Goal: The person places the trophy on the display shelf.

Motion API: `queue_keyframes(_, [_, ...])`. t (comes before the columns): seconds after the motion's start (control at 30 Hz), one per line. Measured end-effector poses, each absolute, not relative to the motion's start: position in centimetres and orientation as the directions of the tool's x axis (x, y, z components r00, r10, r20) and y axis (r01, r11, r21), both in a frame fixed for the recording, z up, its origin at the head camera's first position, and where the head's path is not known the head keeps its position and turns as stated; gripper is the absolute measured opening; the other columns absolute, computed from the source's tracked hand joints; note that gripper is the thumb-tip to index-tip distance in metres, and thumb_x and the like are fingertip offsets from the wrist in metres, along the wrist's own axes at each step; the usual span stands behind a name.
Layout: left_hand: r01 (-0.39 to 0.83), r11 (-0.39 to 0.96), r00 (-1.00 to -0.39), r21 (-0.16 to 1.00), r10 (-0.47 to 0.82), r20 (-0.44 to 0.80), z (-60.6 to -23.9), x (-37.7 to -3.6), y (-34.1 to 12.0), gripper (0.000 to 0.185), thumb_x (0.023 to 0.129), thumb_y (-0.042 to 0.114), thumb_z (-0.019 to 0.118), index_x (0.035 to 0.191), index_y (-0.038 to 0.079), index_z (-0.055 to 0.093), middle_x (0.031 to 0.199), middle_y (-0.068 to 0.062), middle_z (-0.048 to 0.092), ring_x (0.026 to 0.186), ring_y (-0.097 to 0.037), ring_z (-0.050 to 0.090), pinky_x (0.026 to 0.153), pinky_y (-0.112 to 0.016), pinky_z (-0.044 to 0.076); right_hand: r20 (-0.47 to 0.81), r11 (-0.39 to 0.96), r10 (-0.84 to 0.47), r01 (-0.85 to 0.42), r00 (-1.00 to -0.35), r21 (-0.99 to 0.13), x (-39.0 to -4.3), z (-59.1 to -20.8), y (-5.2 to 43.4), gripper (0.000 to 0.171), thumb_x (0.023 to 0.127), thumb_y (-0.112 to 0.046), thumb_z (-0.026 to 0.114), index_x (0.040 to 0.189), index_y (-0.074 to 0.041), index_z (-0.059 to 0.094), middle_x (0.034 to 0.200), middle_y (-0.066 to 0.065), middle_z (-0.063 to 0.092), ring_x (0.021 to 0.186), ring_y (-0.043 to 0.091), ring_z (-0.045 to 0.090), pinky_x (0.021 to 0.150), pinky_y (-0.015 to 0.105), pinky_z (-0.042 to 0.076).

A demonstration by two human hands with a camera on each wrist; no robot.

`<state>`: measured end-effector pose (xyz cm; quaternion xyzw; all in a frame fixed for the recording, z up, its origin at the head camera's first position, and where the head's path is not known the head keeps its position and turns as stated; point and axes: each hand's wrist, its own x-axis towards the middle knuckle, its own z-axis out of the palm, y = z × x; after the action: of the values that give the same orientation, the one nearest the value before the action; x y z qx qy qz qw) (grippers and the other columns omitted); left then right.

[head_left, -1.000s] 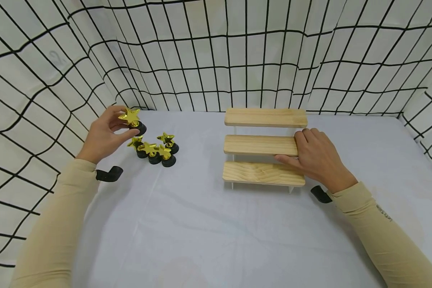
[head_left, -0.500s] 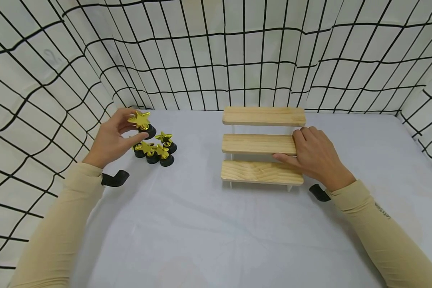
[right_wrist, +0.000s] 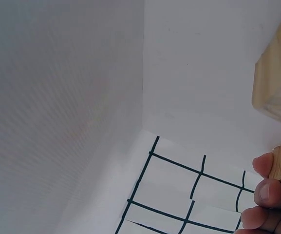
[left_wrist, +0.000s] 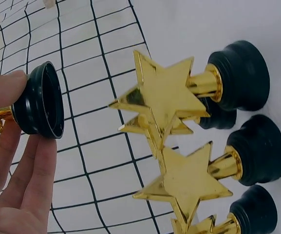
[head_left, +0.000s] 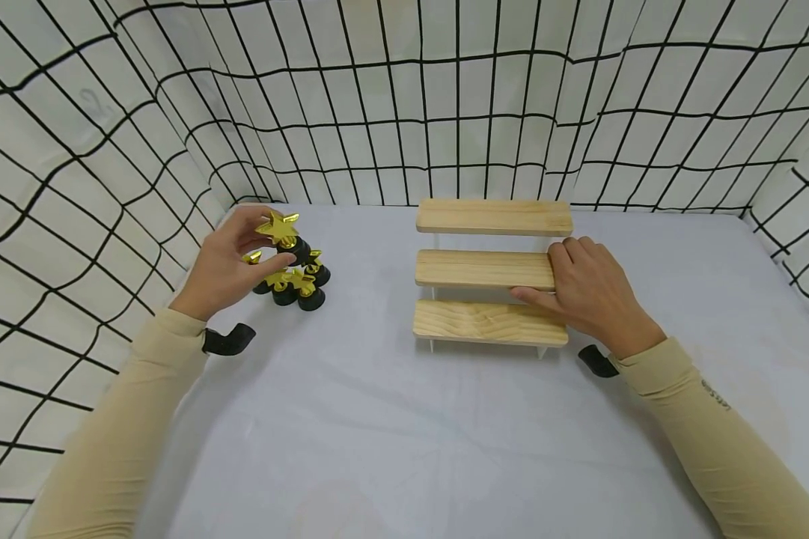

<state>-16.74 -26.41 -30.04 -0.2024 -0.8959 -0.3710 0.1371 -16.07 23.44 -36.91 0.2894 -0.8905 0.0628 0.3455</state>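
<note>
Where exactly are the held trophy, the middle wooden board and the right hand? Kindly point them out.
Held trophy (head_left: 279, 227): head view, on its gold star.
Middle wooden board (head_left: 481, 268): head view, on its top face.
Right hand (head_left: 591, 296): head view, on its back.

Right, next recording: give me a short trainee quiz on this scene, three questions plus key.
1. Multiple choice: what does the left hand hold?
A) a roll of tape
B) a star trophy
C) nothing
2. True or false: the left wrist view shows the hollow underside of the held trophy's black base.
3. Fill the blank: the right hand grips the right end of the ____ shelf of the wooden stand.

Key: 1. B; 2. true; 3. middle.
</note>
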Motion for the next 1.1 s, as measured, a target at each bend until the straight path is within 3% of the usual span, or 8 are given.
queue_keyframes(0.43, [0.533, 0.601, -0.842, 0.596, 0.310, 0.442, -30.1, -16.0, -25.8, 0.059, 0.083, -0.005, 0.082, 0.134, 0.001, 0.052, 0.132, -0.015, 0.065, 0.105, 0.016, 0.060, 0.096, 0.000, 0.050, 0.640, 0.834, -0.463, -0.546, -0.613, 0.081, -15.8, -36.7, 23.0, 0.094, 0.093, -0.088, 0.019, 0.074, 0.001, 0.044, 0.061, 0.010, 0.039, 0.054, 0.029, 0.039, 0.050, 0.035, 0.030])
queue_keyframes(0.77, [0.570, 0.546, -0.821, 0.614, 0.341, 0.459, -30.6, -16.1, -24.9, 0.057, 0.082, -0.008, 0.082, 0.129, 0.000, 0.053, 0.124, 0.013, 0.062, 0.105, 0.009, 0.064, 0.099, -0.007, 0.054, 0.656, 0.835, -0.464, -0.540, -0.595, 0.100, -15.8, -36.8, 23.1, 0.095, 0.094, -0.088, 0.021, 0.075, 0.002, 0.046, 0.062, 0.011, 0.040, 0.055, 0.030, 0.040, 0.050, 0.037, 0.031])
queue_keyframes(1.1, [0.579, 0.493, -0.815, 0.649, 0.358, 0.455, -31.0, -15.7, -23.7, 0.057, 0.083, -0.006, 0.082, 0.131, 0.003, 0.053, 0.119, 0.007, 0.064, 0.103, 0.005, 0.066, 0.099, -0.010, 0.055, 0.638, 0.841, -0.459, -0.534, -0.619, 0.087, -15.7, -36.7, 22.9, 0.096, 0.093, -0.088, 0.019, 0.077, 0.003, 0.047, 0.063, 0.012, 0.042, 0.056, 0.031, 0.041, 0.051, 0.038, 0.033])
